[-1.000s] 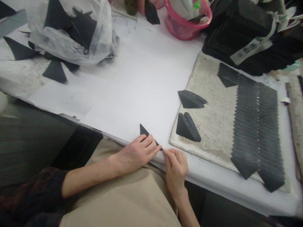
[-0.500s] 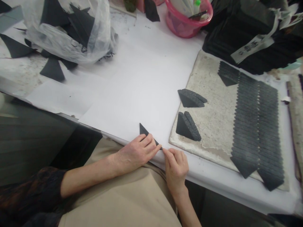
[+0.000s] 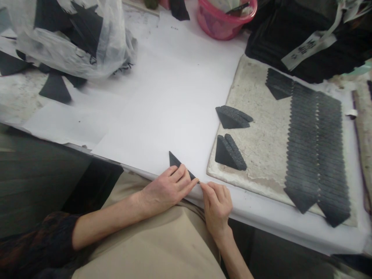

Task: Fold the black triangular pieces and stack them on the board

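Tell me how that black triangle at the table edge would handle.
Probably light and thin: the black triangle lies flat on the white paper under the left hand. Matte surface, so likely not slippery where the right hand pinches its tip. Flat, so it shouldn't roll.

A desk (image 3: 17, 93) fills most of the view, its top grimy at the left edge and covered across the middle with white paper sheets (image 3: 174, 89). A worn, stained slab (image 3: 261, 116) lies towards the right edge. A clear plastic bag (image 3: 66, 58) sits at the far left corner, a pink tub (image 3: 221, 27) on the far edge, and a dark pile (image 3: 290, 35) at the far right corner. Below the near edge the space (image 3: 37, 174) is dim. The light is soft and even.
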The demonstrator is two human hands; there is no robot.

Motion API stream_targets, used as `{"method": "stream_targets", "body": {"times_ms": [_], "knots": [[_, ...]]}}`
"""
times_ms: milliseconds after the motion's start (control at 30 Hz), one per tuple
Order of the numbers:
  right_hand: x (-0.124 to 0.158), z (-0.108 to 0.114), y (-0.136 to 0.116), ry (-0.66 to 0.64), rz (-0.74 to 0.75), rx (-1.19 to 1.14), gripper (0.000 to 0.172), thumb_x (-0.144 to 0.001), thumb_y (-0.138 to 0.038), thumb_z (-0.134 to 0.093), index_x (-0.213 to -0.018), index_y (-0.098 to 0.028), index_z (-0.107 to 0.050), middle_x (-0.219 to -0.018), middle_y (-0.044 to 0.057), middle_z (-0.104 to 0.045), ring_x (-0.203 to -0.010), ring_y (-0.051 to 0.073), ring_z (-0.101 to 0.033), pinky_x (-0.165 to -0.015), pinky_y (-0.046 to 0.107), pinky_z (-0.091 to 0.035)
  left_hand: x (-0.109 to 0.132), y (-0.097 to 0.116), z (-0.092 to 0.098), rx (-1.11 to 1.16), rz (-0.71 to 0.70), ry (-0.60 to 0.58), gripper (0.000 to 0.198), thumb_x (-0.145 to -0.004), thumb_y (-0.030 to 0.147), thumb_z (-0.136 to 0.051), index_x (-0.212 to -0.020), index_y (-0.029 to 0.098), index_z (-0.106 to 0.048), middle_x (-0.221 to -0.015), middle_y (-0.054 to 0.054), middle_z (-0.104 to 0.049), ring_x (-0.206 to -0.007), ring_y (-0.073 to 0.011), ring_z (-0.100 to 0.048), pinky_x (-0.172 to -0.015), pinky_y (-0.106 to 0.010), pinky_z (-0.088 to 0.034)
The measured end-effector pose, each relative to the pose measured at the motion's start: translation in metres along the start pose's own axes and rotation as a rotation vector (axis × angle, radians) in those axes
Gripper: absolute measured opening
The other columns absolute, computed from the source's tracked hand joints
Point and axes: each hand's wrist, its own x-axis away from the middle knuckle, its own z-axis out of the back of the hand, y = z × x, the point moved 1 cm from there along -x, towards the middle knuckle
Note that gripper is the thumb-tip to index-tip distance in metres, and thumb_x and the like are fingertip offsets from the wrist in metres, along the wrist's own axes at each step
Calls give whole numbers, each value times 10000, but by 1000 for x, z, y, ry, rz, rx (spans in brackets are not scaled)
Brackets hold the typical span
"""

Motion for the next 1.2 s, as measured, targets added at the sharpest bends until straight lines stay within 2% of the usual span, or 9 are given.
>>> {"method": "stream_targets", "body": {"times_ms": [233, 467, 800, 1200], "knots": [[8, 0, 1, 41, 12, -63, 274, -871, -32, -609, -1058, -220, -677, -900, 53, -667, -830, 173, -553, -742, 332, -447, -1, 1, 1, -18, -9, -39, 433, -944, 131, -481, -1376, 120, -453, -1206, -161, -589, -1166, -323, -548, -916, -430, -476], [11, 0, 4, 54, 26, -52, 305, -883, -63, -610, -1117, -245, -678, -909, 48, -674, -840, 173, -563, -758, 331, -461, 0, 3, -2, -43, 1, -39, 438, -949, 152, -474, -1386, 131, -446, -1200, -147, -580, -1166, -336, -535, -908, -421, -475], [15, 0, 6, 18, 19, -31, 369, -914, -92, -571, -1228, -278, -622, -949, 51, -669, -873, 180, -587, -788, 346, -477, -5, 1, 2, -21, -4, -87, 414, -966, 158, -443, -1379, 131, -446, -1179, -145, -578, -1172, -325, -520, -902, -410, -465], [15, 0, 2, -39, 4, 31, 349, -922, -83, -548, -1227, -238, -617, -972, 66, -652, -882, 186, -547, -799, 352, -456, -7, 1, 1, 5, 3, -98, 407, -962, 148, -449, -1367, 120, -451, -1180, -153, -575, -1180, -329, -510, -896, -415, -460]]}}
